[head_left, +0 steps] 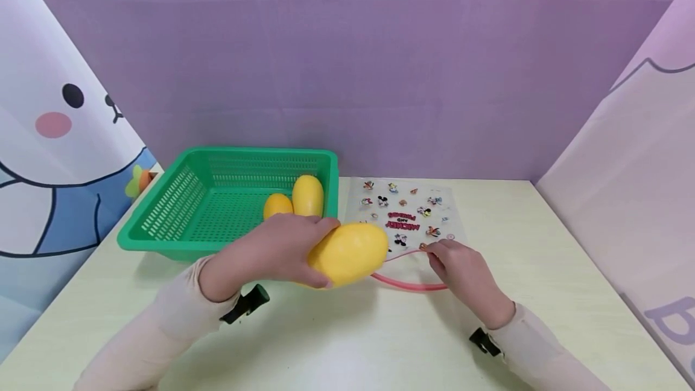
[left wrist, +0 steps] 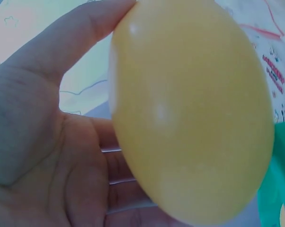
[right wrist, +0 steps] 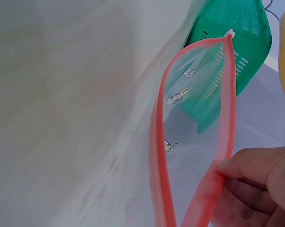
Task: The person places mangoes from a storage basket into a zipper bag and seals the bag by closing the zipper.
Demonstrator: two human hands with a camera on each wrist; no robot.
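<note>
My left hand (head_left: 293, 248) grips a large yellow mango (head_left: 352, 253) between thumb and fingers, held up over the table in front of the basket. In the left wrist view the mango (left wrist: 194, 113) fills the middle, the thumb on one side and the fingers partly hidden behind it. A clear plastic zip bag (head_left: 374, 228) with cartoon prints and a pink rim lies on the table. My right hand (head_left: 464, 276) pinches the rim's upper edge. In the right wrist view the pink rim (right wrist: 229, 94) gapes, so the bag's mouth stands apart. The mango hides part of the bag in the head view.
To the left stands a green slatted basket (head_left: 163, 245). Inside its right end are another yellow mango (head_left: 307, 195) and a smaller orange-yellow fruit (head_left: 277, 204). A purple cloth (head_left: 347, 65) hangs behind the pale table (head_left: 510, 216), with printed cloths at both sides.
</note>
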